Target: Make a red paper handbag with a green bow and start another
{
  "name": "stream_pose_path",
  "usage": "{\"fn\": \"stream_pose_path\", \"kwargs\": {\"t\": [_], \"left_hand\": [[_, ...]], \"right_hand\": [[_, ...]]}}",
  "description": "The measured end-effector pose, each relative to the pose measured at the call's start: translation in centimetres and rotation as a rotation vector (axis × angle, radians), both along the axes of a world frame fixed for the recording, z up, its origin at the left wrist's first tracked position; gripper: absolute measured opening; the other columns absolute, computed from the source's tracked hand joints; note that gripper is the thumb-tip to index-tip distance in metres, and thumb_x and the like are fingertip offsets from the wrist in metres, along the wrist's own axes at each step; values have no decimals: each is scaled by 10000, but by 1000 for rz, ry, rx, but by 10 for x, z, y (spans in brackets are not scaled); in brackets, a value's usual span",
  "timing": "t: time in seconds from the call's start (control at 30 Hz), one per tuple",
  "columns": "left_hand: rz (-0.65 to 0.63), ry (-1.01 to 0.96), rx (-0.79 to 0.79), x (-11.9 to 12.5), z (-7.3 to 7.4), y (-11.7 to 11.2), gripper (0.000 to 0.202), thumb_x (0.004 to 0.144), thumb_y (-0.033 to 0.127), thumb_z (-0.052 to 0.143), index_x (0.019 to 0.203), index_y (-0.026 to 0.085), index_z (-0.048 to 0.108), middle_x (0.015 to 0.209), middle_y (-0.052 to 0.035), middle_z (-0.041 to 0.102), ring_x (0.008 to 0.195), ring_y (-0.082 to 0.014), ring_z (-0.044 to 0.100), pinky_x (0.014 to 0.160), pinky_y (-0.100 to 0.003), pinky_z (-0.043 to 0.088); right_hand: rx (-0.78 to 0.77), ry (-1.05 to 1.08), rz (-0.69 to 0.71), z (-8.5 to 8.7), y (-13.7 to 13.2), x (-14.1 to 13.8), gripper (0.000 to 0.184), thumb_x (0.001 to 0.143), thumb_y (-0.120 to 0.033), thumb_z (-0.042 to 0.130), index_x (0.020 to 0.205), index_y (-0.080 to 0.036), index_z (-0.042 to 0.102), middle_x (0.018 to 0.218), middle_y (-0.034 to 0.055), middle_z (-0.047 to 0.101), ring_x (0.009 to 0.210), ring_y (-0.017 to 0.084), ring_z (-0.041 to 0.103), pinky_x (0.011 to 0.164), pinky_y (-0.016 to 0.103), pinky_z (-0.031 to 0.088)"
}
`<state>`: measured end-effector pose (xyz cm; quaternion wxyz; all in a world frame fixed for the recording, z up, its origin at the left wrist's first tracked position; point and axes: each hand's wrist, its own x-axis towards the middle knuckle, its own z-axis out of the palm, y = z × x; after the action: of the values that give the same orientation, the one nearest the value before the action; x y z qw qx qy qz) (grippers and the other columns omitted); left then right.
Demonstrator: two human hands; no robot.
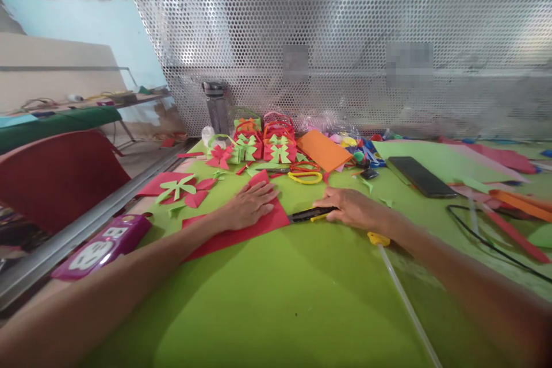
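Note:
My left hand [250, 207] lies flat, fingers stretched out, on a sheet of red paper [241, 236] on the green tabletop. My right hand [349, 207] is closed around a black and yellow utility knife [308, 215], whose tip meets the right edge of the red sheet. Yellow-handled scissors [305, 177] lie just beyond the knife. Left of my left hand are red paper pieces [196, 198] and a light green paper bow [176, 187]. Several small red and green paper bags with bows [280, 149] stand behind.
A dark bottle [217, 108] stands by the perforated metal panel [259, 23]. A purple case [103, 246] lies at the left edge. To the right are a phone [420, 176], a black cable [483, 238] and paper strips. A balloon stick [407, 299] lies near my right forearm. Orange paper [324, 149] lies behind.

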<state>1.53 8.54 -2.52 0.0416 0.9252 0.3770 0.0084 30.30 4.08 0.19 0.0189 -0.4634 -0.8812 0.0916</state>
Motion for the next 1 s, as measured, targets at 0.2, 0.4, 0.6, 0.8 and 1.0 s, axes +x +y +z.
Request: {"fn": "stream_pose_path", "kwargs": {"t": [0.2, 0.4, 0.6, 0.8, 1.0], "left_hand": [[7, 5, 0, 1, 2, -2, 503, 985, 411, 220, 1444, 223, 305, 1533, -50, 234, 1416, -226, 159, 1143, -445, 104], [5, -3, -2, 1, 1, -2, 516, 985, 432, 198, 1446, 224, 299, 1535, -48, 235, 1417, -219, 160, 1141, -448, 106], [12, -11, -3, 1, 0, -2, 504, 986, 421, 184, 1440, 240, 309, 1533, -42, 243, 1416, -209, 164, 1142, -441, 109], [19, -16, -11, 1, 1, -3, 499, 988, 398, 180, 1437, 229, 315, 1533, -41, 240, 1417, -208, 160, 1142, -454, 113], [23, -24, -18, 2, 2, -3, 504, 984, 398, 184, 1433, 221, 327, 1531, -50, 248, 1414, -212, 172, 1145, -451, 118]], "right_hand": [[-13, -45, -22, 3, -3, -2, 325, 790, -177, 568, 1091, -252, 664, 953, 62, 631, 784, 190, 585, 664, 247, 360], [-18, -58, -31, 4, -5, -3, 375, 782, -164, 563, 1140, -238, 646, 969, 71, 614, 814, 203, 587, 686, 258, 370], [-22, -56, -38, 5, -6, -4, 370, 787, -166, 572, 1143, -231, 650, 944, 72, 607, 798, 201, 590, 690, 264, 376], [-45, -38, -45, 4, -5, -3, 383, 781, -166, 580, 1149, -244, 650, 982, 72, 617, 845, 208, 595, 715, 258, 394], [-29, -51, -66, 4, -7, -5, 397, 778, -170, 577, 1160, -251, 647, 952, 79, 615, 831, 217, 598, 700, 270, 386]]}}
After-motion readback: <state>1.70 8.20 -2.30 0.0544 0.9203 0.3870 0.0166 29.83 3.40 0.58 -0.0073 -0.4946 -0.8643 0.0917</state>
